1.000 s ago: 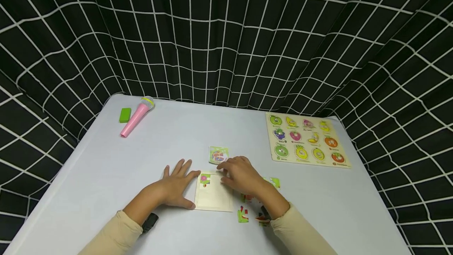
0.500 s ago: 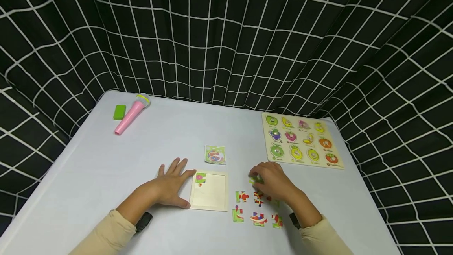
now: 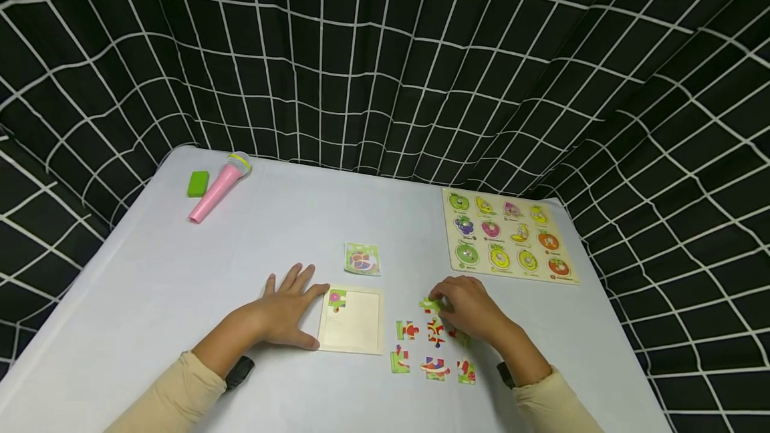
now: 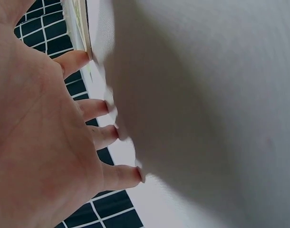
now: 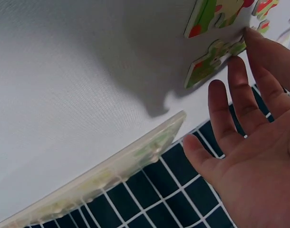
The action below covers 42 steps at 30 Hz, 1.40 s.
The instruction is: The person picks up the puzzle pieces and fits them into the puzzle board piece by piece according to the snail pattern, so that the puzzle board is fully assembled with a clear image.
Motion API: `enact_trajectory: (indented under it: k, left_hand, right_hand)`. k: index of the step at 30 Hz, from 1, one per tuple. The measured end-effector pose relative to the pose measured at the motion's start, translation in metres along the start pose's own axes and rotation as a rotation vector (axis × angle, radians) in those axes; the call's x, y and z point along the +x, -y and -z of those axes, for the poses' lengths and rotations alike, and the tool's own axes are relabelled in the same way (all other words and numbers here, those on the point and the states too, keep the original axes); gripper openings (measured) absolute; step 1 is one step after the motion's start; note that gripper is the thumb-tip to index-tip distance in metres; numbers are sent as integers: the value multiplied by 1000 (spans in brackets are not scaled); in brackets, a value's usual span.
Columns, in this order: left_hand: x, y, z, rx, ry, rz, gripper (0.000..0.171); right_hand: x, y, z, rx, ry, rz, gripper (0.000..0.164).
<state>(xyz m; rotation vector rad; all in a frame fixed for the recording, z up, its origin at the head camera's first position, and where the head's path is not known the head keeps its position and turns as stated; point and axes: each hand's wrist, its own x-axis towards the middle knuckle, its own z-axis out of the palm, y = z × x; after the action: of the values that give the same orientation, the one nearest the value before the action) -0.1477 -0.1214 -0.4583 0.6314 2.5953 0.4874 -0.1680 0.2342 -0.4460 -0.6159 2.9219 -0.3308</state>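
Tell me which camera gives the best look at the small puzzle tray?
The head view: the puzzle tray lies fully visible, one piece in its corner, the left hand beside it. The left wrist view catches only its edge; the right wrist view does not show it.

Both hands low over the table, forearms entering from the near edge

The left hand [image 3: 287, 309] lies palm down with fingers straight and slightly spread, pointing to the far side; the thumb extends to the right. In the left wrist view the fingertips [image 4: 111, 109] press against the surface. The left forearm, in a beige sleeve, runs from the near left, with a dark band at the wrist. The right hand [image 3: 472, 309] sits to the right, knuckles up, fingers bent downward and leftward, fingertips together at the far left. Its sleeved forearm runs from the near right.
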Motion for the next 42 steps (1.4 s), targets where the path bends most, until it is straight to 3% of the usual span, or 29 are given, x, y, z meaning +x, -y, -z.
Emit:
enact_trajectory:
  k: [12, 19, 31, 42]
  left_hand:
    - [-1, 0, 0, 5, -9, -2, 98]
    - [0, 0, 1, 4, -8, -3, 96]
    - [2, 1, -3, 9, 6, 23, 98]
    - [1, -1, 0, 24, 12, 35, 98]
  right_hand:
    - [5, 10, 3, -8, -13, 27, 26]
    - [16, 38, 4, 0, -12, 109, 27]
    - [43, 86, -12, -18, -16, 313, 32]
    - [54, 98, -24, -47, -23, 352, 27]
